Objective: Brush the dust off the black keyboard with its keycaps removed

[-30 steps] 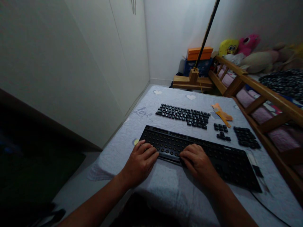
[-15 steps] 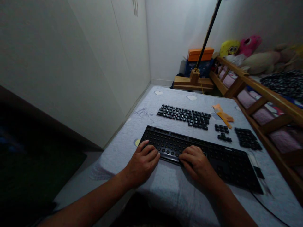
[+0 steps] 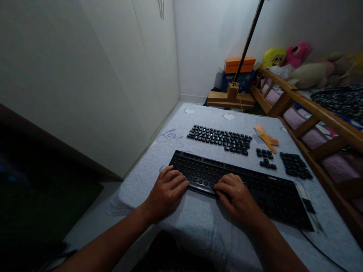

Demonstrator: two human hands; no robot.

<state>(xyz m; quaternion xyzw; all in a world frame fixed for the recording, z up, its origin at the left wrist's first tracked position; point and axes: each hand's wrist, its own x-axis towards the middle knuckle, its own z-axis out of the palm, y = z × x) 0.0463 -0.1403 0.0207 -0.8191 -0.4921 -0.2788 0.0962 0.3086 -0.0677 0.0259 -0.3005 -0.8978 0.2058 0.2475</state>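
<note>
A black keyboard point(image 3: 207, 190) lies slantwise on the cloth-covered surface, its keycaps off and the round key seats showing. My left hand point(image 3: 167, 190) holds its left front corner, fingers over the end and thumb by the front edge. My right hand point(image 3: 234, 194) is closed over the middle of the front edge, fingers curled together; whatever they pinch, if anything, is hidden. Behind the keyboard lie loose black keycaps point(image 3: 219, 138) in rows, with smaller groups of keycaps point(image 3: 264, 153) and number-pad keycaps point(image 3: 295, 165) to the right.
A yellow-handled brush point(image 3: 267, 142) rests on an orange cloth point(image 3: 272, 140) at the back right. Tweezer-like thin tools point(image 3: 309, 206) lie by the keyboard's right end, near its cable point(image 3: 320, 249). A wooden bed rail point(image 3: 320, 109) borders the right side, a pale cabinet point(image 3: 113, 75) the left.
My left hand has shifted slightly left and outward along the keyboard's end. My right hand stays at nearly the same spot on the front edge. The view moved very slightly.
</note>
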